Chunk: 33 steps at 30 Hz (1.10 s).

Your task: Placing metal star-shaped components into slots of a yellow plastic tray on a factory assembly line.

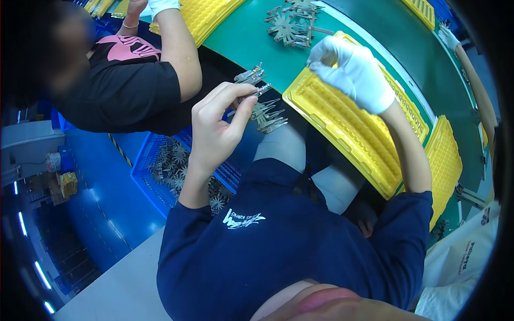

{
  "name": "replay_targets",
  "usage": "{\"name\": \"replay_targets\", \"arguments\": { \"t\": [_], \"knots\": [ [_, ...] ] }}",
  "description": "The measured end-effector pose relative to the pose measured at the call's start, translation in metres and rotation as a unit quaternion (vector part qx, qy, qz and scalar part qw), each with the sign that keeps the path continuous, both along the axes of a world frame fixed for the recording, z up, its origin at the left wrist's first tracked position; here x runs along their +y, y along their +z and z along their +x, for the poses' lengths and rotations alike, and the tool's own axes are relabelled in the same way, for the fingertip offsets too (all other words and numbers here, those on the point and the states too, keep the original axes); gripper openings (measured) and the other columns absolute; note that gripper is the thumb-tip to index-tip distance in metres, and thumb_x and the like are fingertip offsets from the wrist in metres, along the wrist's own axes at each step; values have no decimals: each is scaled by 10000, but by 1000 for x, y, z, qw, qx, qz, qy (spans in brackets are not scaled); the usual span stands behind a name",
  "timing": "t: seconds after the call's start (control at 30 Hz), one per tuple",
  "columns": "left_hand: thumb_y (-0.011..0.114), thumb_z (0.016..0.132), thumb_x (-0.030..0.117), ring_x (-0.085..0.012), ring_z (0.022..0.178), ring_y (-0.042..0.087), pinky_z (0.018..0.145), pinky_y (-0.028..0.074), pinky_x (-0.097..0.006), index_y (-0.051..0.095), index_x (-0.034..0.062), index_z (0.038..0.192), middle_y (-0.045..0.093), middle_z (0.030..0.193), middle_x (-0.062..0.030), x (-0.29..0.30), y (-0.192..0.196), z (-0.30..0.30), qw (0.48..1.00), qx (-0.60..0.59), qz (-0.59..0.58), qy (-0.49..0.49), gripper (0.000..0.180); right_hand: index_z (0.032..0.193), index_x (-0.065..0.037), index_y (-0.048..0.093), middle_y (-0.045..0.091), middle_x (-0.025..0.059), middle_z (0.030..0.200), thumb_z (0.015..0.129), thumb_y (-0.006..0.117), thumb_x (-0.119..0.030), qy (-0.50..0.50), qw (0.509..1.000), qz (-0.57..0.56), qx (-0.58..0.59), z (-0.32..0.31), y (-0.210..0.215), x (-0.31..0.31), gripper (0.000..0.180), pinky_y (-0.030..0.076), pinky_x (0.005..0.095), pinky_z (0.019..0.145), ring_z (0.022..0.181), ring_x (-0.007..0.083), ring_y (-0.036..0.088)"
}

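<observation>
We see left hand, bare, pinching small bunch of flat metal parts between thumb and fingers, above gap beside green worktop. Right hand, in white glove, fingertips pinched at far corner of yellow tray; whether it grips something small we cannot tell. Tray lies tilted on worktop edge. Star-shaped metal pieces lie on worktop beyond. Blue crate with similar pieces stands below left hand. Another person's arm near.
</observation>
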<state>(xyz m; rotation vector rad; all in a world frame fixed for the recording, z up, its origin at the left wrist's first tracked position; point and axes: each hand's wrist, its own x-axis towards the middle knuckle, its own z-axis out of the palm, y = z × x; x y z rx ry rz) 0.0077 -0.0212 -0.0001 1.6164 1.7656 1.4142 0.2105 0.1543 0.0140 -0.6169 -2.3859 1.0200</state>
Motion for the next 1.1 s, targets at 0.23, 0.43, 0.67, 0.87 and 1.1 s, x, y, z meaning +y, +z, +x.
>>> {"name": "replay_targets", "arguments": {
  "t": [0.23, 0.43, 0.67, 0.87, 1.1],
  "knots": [
    [779, 820, -39, -64, 768, 547, 705, 461, -204, 608, -63, 1129, 600, 958, -63, 8, 1, 8, 989, -102, 31, -98, 354, 980, -37, 693, 715, 101, 907, 870, 721, -65, 24, 998, -19, 50, 12, 24, -48, 116, 559, 310, 775, 836, 212, 705],
    [812, 773, -10, -108, 712, 579, 668, 499, -247, 620, -8, 1039, 630, 930, -97, 13, -5, 6, 991, 10, 108, -75, 328, 967, -18, 694, 702, 78, 938, 872, 706, -17, -6, 998, -22, 59, 17, 25, -62, 96, 521, 304, 836, 898, 178, 674],
    [787, 777, -36, -134, 681, 623, 613, 510, -278, 755, 5, 923, 646, 946, -99, 13, 10, 22, 991, 57, 119, -35, 155, 1012, -26, 726, 728, 124, 960, 842, 710, 2, -29, 993, 8, 118, 15, 15, -67, 174, 553, 322, 791, 877, 249, 705],
    [807, 777, 6, -159, 670, 643, 589, 509, -273, 752, 1, 931, 651, 878, -81, 11, 12, 27, 991, 87, 91, -49, 163, 1013, -1, 723, 729, 119, 959, 841, 701, 8, -44, 992, -12, 117, 18, 16, -68, 173, 546, 324, 806, 888, 225, 700],
    [779, 798, 1, -227, 684, 692, 592, 534, -292, 744, -10, 916, 705, 822, -117, 16, 11, 29, 985, 83, 121, -86, 124, 1038, 2, 716, 726, 88, 963, 841, 738, 1, -68, 992, -32, 97, 16, 20, -71, 199, 532, 296, 853, 900, 164, 690]
  ]
}}
